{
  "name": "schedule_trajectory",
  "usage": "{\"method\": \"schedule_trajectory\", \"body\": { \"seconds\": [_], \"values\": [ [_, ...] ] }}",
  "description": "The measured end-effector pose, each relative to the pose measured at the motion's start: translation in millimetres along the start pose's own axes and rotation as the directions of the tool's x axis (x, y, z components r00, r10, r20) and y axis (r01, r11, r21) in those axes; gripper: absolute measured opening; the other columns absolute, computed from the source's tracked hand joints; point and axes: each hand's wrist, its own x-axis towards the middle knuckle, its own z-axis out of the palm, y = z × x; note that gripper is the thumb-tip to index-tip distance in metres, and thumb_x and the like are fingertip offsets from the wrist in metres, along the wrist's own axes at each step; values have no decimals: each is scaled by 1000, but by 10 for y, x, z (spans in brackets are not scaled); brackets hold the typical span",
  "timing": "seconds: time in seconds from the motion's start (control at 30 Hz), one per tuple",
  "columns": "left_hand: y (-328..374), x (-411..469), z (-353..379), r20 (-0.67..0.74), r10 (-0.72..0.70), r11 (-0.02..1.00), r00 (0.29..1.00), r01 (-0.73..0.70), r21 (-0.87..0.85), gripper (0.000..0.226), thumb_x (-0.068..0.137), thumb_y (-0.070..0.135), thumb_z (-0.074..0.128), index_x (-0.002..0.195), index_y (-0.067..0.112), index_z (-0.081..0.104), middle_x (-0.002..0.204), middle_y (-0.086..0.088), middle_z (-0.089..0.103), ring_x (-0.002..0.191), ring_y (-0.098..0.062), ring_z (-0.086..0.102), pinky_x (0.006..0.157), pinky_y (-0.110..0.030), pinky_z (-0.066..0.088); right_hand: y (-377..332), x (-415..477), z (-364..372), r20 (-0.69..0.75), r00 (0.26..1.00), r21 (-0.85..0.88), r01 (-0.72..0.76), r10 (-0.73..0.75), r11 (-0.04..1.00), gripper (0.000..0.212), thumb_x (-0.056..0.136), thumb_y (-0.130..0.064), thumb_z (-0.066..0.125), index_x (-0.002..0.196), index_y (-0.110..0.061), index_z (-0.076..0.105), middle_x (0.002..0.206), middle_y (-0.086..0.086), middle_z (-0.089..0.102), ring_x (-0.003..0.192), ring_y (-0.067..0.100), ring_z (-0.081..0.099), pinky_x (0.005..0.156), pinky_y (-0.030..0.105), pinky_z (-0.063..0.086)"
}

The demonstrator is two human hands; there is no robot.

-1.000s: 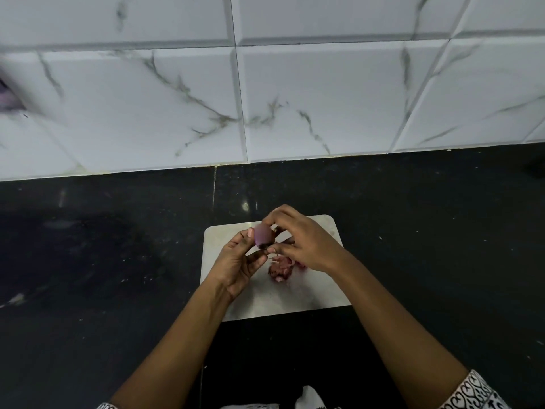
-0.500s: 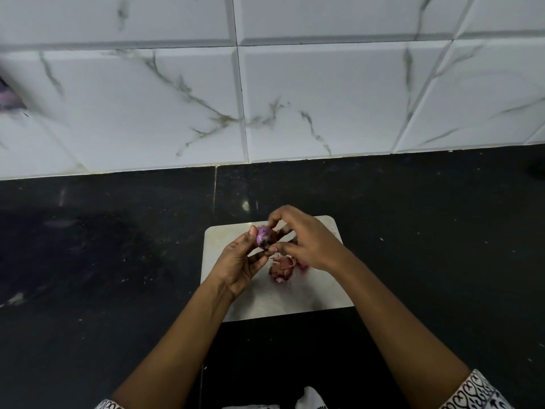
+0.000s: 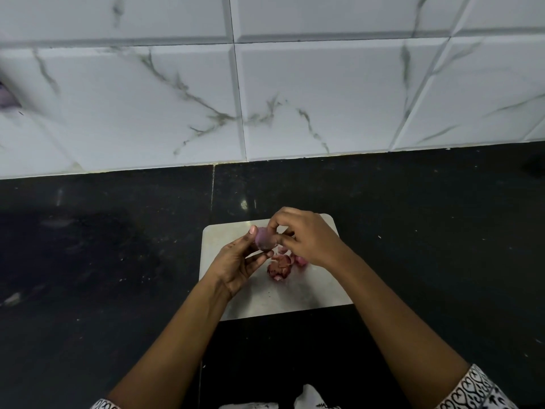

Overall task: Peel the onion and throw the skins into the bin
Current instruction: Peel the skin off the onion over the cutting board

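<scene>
Peeling looks well under way, perhaps close to done. The small, round purple onion shows a smooth, matte lilac surface with no loose papery layer that I can make out, though its far side and the part beneath the hands are hidden. A heap of crumpled reddish-brown and pink onion skins lies on the pale rectangular cutting board, just below the onion. Those skins have not been thrown away, and no bin is in view, so the whole disposal step is left.

The onion is held in the air above the far left part of the board, which sits on the black speckled tabletop about midway between its back edge and its near edge. The left hand holds the onion, thumb on top and fingers curled beneath it. The right hand comes in from the other side, its fingers bent narrow and pinching at the onion's right flank. Whether they hold a last scrap of skin cannot be told.
</scene>
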Motion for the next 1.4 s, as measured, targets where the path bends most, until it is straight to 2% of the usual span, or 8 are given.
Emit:
{"method": "schedule_trajectory", "body": {
  "seconds": [0.2,0.4,0.63,0.77,0.93,1.03,1.23,1.4],
  "values": [
    [-24,-10,-5,-43,-35,998,998,32,-58,29,81,36,64,88,8,69,74,-8,72,64,-16,69,59,-20,58,-47,-30,67,83,996,-162,35,-21,986,16,87,-20,59,100,-12,56,117,0,51,81,15,59,68,33,49],
    [-40,-1,33,-90,-104,987,990,91,-136,39,87,43,58,93,5,65,67,-6,73,57,-9,69,48,-16,54,36,-186,108,66,997,-152,-38,49,988,9,81,-24,66,82,-18,61,126,-10,46,78,3,56,67,26,48],
    [-27,1,5,-84,-114,974,990,94,-205,32,87,39,59,96,9,65,77,-7,75,68,-14,73,58,-19,56,75,-221,120,-85,974,-74,-216,209,974,15,80,-9,67,84,-19,56,87,-8,54,75,7,54,66,22,43],
    [-46,-27,-3,-94,-112,975,989,91,-201,25,87,33,61,94,9,65,77,-8,75,68,-17,73,59,-20,56,89,-216,152,82,968,-142,-224,237,964,20,87,-5,56,100,-17,67,104,-2,61,91,12,60,79,25,48],
    [-36,-46,22,-104,-108,984,989,91,-156,23,86,32,63,93,11,65,76,-7,75,66,-16,73,55,-19,55,60,-156,107,-69,972,-52,-227,223,973,10,82,-17,66,91,-21,65,92,-6,63,81,9,60,74,33,52],
    [-23,-42,38,-101,-99,988,990,85,-131,23,86,32,62,94,12,65,76,-6,75,67,-16,73,54,-19,55,42,-110,84,-1,979,-47,-204,205,978,15,77,-12,70,86,-19,60,91,-5,60,77,11,59,73,39,53],
    [-6,-33,60,-94,-95,991,991,85,-101,27,83,35,65,93,10,69,79,-7,74,67,-15,72,54,-19,56,-1,-59,95,-28,994,31,-105,106,994,34,78,-16,71,109,-22,58,111,-6,54,89,5,57,70,25,50],
    [1,-41,89,-91,-83,994,992,77,-76,26,83,34,65,92,10,70,84,-10,72,66,-14,71,55,-20,57,32,-40,106,-25,996,80,-83,85,993,30,75,-16,73,101,-19,58,102,-7,57,89,8,59,70,30,54]
  ]
}}
